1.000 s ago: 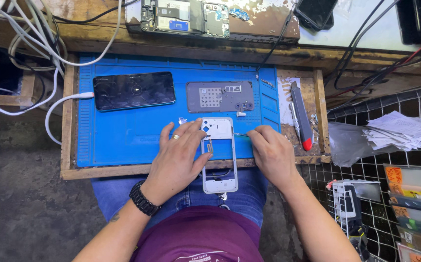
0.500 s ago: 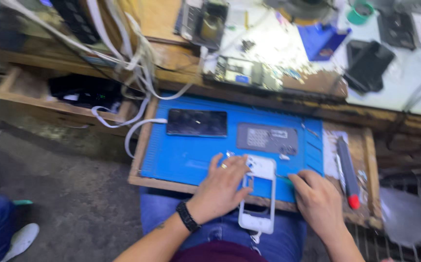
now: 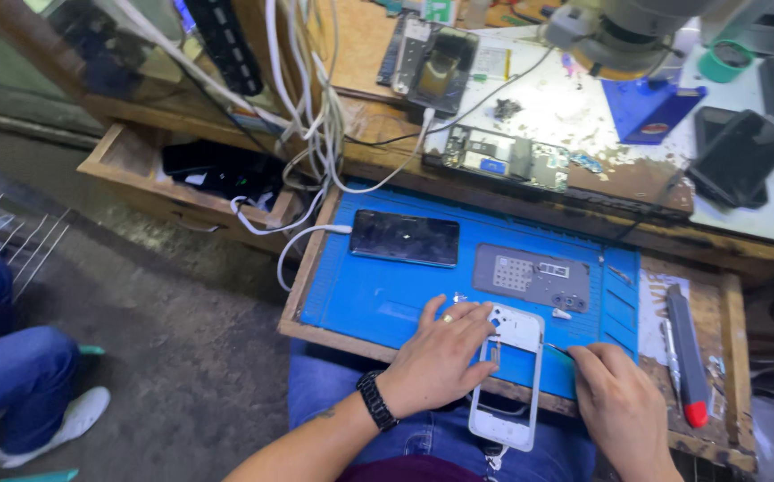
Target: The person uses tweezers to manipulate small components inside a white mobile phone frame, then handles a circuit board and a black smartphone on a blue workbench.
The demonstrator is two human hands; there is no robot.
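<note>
Holding: we steady the white phone frame [image 3: 509, 379] with our left hand [image 3: 441, 357], fingers spread flat over its left edge and upper corner, nothing pinched.
Right hand [image 3: 615, 406]: our grip is pressed together around a thin metal tool [image 3: 558, 350], whose tip points at the frame's right edge near the top.
Frame position: it lies lengthwise at the near edge of the blue work mat [image 3: 378, 295], its lower end hanging past the wooden tray [image 3: 735, 357] over our lap.
Frame look: we see a bare white shell, open in the middle so the mat shows through, with a camera cutout at the top and no screen or board in it.
Progress: we judge the phone already stripped down; what is left on the frame looks like small work at its edge, too fine to make out.
Mat, farther: a grey back plate [image 3: 532, 277] lies beyond the frame, and a dark phone [image 3: 405, 238] on a white cable [image 3: 302, 236] lies to its left.
Right side: a red-tipped grey tool [image 3: 683, 357] rests on the tray.
Desk: a bare circuit board [image 3: 505, 156] and further dark phones [image 3: 740, 156] lie farthest off.
</note>
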